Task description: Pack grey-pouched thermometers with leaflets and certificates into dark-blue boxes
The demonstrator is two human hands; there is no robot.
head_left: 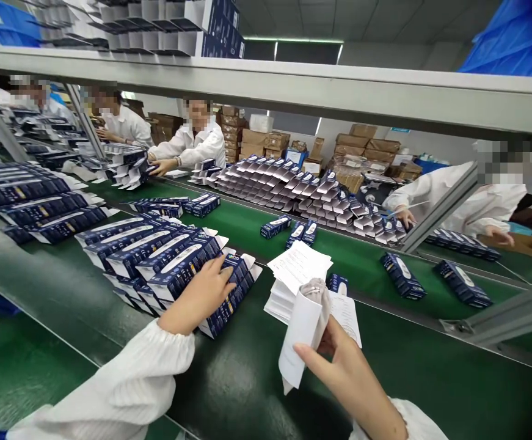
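Observation:
My left hand (204,290) rests over the right end of a stack of navy-blue cartons (169,260) with open white flaps. Its fingers are apart and touch the cartons; the thumb is hidden. In my right hand (336,351) is a folded white paper leaflet (298,333), curled around a greyish-white bundle in a soft, wrinkled wrapping (318,293). The right thumb presses on the paper from the front, and the other fingers are mostly hidden behind it. Just beyond this hand lies a pile of printed leaflets (300,266), partly overlapped by the bundle.
A green conveyor belt (242,244) carries several closed cartons (403,275). Across it, open cartons (288,189) are heaped. Co-workers in white (201,143) sit opposite. A metal shelf beam (266,82) spans overhead, and a slanted post (449,205) stands right. More cartons (32,195) are stacked left.

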